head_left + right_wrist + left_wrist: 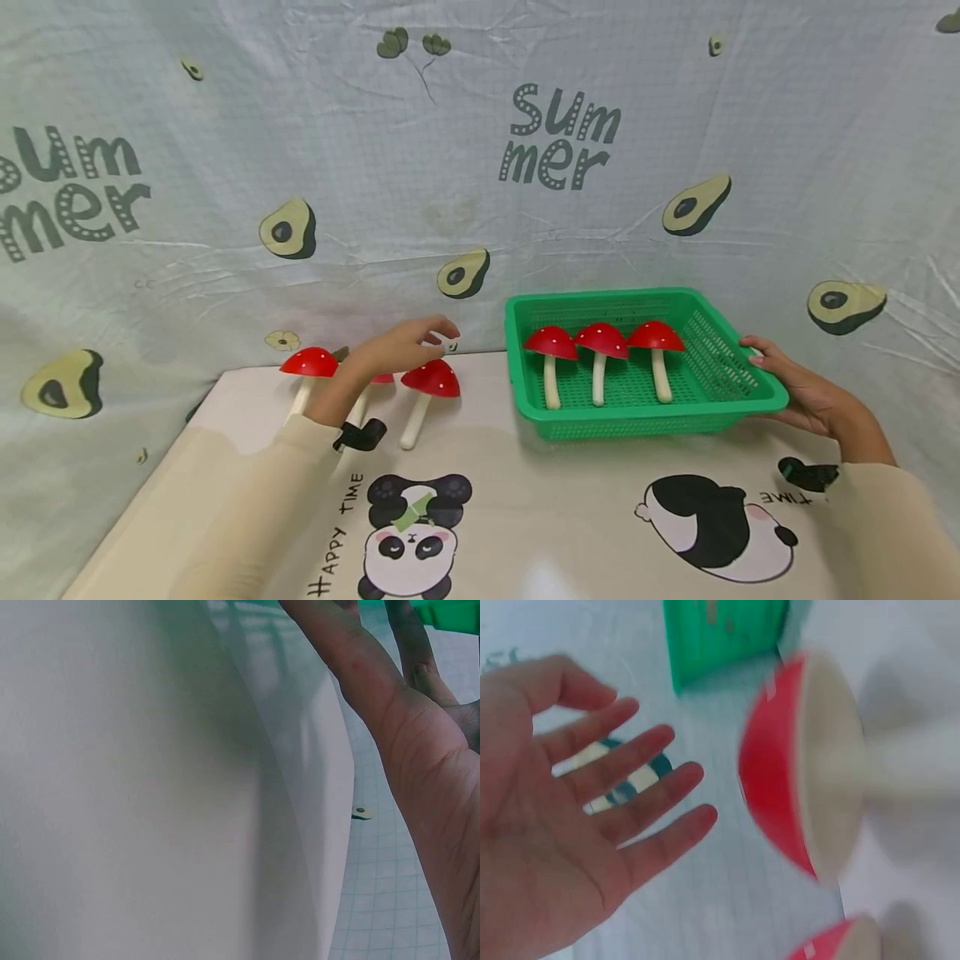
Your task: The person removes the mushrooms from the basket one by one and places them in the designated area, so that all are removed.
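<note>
In the head view my left hand (408,343) hovers just above a red-capped toy mushroom (432,380) with a pale stem. The left wrist view shows its fingers spread, palm bare, beside the blurred red cap (776,769). Two more toy mushrooms stand to the left, one with its cap (310,362) in plain sight and the other partly hidden by my forearm. My right hand (806,396) holds the right side of a green plastic basket (637,422), fingertips at its rim. Inside the basket, three such mushrooms (602,342) lean in a row, caps toward the back.
A pale tabletop (540,517) with printed pandas lies beneath everything. Close behind the basket and the mushrooms hangs a light cloth (360,217) printed with avocados and lettering. The cloth also runs along both sides of the table.
</note>
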A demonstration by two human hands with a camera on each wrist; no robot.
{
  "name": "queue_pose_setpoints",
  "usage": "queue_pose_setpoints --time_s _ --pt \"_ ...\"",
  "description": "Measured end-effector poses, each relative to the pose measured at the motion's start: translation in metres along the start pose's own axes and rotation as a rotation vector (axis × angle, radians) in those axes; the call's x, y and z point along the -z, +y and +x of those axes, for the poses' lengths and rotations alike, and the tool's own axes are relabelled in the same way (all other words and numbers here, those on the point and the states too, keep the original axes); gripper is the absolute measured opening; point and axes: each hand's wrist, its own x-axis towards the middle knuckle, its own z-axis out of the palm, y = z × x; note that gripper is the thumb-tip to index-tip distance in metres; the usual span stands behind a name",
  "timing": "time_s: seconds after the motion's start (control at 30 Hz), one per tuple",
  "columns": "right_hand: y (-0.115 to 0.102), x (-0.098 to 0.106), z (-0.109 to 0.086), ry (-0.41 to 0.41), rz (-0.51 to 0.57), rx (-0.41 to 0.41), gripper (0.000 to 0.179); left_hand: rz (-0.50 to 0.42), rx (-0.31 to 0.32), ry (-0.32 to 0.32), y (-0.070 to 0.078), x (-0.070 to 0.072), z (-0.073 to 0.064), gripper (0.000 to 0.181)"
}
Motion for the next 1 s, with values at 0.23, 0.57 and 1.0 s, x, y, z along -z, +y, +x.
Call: queue_pose_setpoints --time_s 0.23,0.57,1.0 --pt "-0.001 -0.001 0.0 -0.025 0.019 0.007 0.029 -0.044 -0.025 0.083 0.031 -0.02 0.008 0.03" --pt "-0.001 -0.003 0.0 -0.015 0.019 0.007 0.03 -0.016 -0.079 0.093 0.062 -0.041 0.039 0.024" --pt "-0.002 -0.003 0.0 0.05 -0.027 -0.007 0.029 0.052 -0.042 -0.016 0.085 -0.039 0.091 0.032"
